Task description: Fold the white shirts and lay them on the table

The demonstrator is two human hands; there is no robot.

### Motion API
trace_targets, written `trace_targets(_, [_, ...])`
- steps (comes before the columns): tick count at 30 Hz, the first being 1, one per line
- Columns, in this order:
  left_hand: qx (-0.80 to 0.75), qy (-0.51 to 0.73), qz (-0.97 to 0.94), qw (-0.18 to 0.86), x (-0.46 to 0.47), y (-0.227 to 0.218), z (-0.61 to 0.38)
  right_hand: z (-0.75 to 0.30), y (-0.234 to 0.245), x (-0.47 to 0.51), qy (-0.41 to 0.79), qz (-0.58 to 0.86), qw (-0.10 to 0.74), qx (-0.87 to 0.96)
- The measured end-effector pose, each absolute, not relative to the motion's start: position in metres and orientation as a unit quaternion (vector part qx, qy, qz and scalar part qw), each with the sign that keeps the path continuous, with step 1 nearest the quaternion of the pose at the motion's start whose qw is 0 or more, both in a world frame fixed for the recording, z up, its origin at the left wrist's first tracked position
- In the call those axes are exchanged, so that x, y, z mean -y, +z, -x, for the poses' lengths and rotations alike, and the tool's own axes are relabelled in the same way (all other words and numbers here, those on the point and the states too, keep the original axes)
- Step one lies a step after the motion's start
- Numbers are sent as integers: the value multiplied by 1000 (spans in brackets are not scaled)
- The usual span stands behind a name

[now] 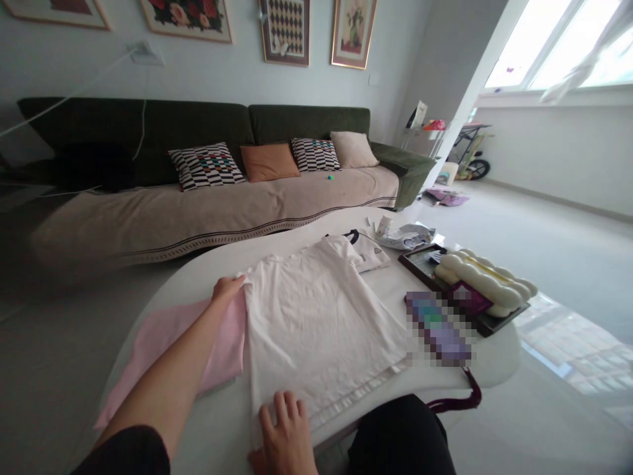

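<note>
A white T-shirt (316, 316) lies spread flat on the white oval table (494, 363). My left hand (226, 289) reaches to the shirt's far left corner and pinches the fabric there. My right hand (285, 435) rests flat on the shirt's near hem with fingers apart. A pink garment (163, 336) lies partly under the white shirt on the left, beneath my left forearm. A second folded white shirt (368, 249) with a dark collar sits at the far side of the table.
A dark tray (420, 260) at the right holds a puffy cream object (484, 280) and a purple item. Crumpled wrappers (408, 236) lie beyond it. A green sofa (212, 178) with cushions stands behind the table. A purple strap (459, 396) hangs off the near edge.
</note>
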State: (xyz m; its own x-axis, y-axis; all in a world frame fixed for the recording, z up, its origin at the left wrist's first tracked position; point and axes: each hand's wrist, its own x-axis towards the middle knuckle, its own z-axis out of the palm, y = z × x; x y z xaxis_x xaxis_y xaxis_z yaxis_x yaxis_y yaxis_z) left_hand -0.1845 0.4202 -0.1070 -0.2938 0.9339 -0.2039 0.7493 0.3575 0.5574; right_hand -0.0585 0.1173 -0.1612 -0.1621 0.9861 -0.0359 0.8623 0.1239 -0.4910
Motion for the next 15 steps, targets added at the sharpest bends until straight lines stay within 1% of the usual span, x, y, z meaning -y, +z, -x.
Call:
trace_targets(2, [-787, 196, -521, 267, -427, -110, 178, 57, -161, -115, 174, 645, 194, 719])
trace_targets(3, [-784, 208, -517, 273, -431, -110, 174, 53, -157, -115, 177, 646, 218, 710])
trace_targets(5, [-770, 241, -515, 291, -438, -105, 168, 41, -146, -115, 221, 645, 275, 678])
trace_targets(7, [-748, 277, -518, 309, -443, -97, 167, 24, -132, -115, 275, 640, 353, 625])
trace_targets(10, [-722, 324, -520, 320, -444, -83, 177, 5, -116, -111, 300, 614, 441, 582])
trace_targets(12, [-717, 342, -515, 323, -440, -79, 190, 0, -114, -107, 286, 592, 451, 604])
trace_targets(15, [-711, 348, -494, 359, -430, -83, 208, 4, -119, -103, 274, 580, 389, 661])
